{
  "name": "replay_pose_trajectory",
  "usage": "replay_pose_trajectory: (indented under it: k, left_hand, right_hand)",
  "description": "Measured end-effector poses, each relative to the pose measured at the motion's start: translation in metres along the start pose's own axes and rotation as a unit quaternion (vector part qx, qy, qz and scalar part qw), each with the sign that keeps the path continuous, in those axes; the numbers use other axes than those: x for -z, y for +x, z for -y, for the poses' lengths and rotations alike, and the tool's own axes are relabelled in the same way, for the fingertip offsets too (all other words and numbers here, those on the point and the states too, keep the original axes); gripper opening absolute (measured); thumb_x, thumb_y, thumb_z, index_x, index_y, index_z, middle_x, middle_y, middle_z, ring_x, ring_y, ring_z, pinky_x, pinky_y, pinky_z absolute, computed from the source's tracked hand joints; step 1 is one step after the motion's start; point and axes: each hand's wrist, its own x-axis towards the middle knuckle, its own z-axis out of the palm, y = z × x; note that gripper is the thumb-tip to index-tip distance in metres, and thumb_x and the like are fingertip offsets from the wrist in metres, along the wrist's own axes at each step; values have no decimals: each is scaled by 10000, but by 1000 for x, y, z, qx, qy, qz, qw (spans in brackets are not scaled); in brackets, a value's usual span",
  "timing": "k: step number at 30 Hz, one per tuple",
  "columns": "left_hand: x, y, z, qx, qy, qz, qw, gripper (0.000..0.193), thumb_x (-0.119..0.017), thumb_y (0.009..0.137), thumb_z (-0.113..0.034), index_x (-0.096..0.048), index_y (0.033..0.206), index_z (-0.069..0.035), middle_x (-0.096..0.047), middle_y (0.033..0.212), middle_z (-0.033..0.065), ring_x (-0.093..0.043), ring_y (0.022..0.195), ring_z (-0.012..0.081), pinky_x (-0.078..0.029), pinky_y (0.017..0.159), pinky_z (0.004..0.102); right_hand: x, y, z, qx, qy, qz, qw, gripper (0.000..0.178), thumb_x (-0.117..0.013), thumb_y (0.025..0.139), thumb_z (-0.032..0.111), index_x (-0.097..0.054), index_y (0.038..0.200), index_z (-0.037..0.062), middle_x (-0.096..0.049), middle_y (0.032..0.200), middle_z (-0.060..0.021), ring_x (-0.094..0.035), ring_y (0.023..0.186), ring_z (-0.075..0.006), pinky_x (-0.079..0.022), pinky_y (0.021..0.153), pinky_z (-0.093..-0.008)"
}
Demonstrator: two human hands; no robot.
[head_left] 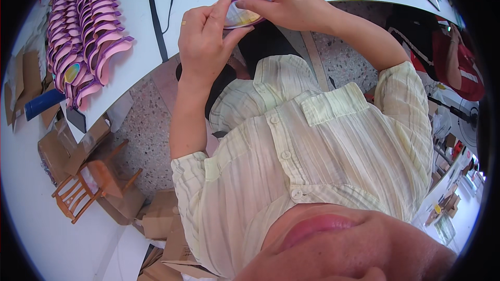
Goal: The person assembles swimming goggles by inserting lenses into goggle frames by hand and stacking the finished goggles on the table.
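Above the table's near edge I hold purple-rimmed goggles (240,16) with a shiny, mirror-like lens. My left hand (202,39) grips their left end, thumb below and fingers above. My right hand (284,1) is closed at the other end, its thumb and fingertips pinching the rim near the top. Part of the lens shows between the hands; the fingers cover the rest. To the left, long rows of pink and purple curved goggle frames (96,21) lie nested on the white table (138,36). In the nearest frames sits a yellow-green oval lens (72,73).
A black strap (156,23) lies on the table left of my hands. By the left corner are a blue cylinder (44,104) and a dark phone-like slab (76,120). Below stand a wooden chair (78,195) and cardboard boxes (161,216). Another person (463,67) is at the right.
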Motion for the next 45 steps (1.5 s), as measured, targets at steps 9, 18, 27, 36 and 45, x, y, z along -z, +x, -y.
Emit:
replay_pose_trajectory:
  k: [9,18,27,36,45]
  left_hand:
    - [8,-4,9,6,24,-36,999,682,-929,653,-299,-698,1256,-80,-597,925,49,-597,834,205,-516,694,320]
    - [4,-13,-1,70,2,-21,997,708,-947,646,-323,-694,1258,-72,-587,944,58,-591,824,193,-520,688,305]
    - [16,-6,3,73,-10,8,997,665,-938,642,-313,-716,1239,-121,-570,909,30,-585,837,189,-518,721,308]
    - [24,-5,2,78,-78,26,994,656,-933,598,-251,-733,1209,-121,-547,880,19,-568,788,167,-506,697,284]
    - [25,-8,2,117,-174,9,978,669,-962,559,-303,-749,1165,-114,-586,862,10,-561,756,149,-502,669,264]
  right_hand:
    - [-12,-17,-7,15,-147,-156,977,570,-852,787,243,-624,1277,61,-632,1244,-181,-591,1160,-414,-446,1050,-463]
    - [18,-17,-8,-9,-101,42,994,702,-889,737,298,-576,1322,70,-625,1279,-172,-601,1197,-369,-500,1007,-420]
    - [16,-13,-6,-11,-73,70,995,705,-877,749,390,-584,1285,38,-639,1185,-169,-606,1119,-382,-493,973,-448]
    - [18,-13,-12,109,-64,90,988,689,-864,768,434,-598,1250,19,-641,1130,-168,-596,1072,-368,-474,957,-441]
    - [14,-4,-4,97,-34,91,991,698,-875,736,458,-601,1207,21,-617,1089,-186,-601,1016,-366,-494,889,-430]
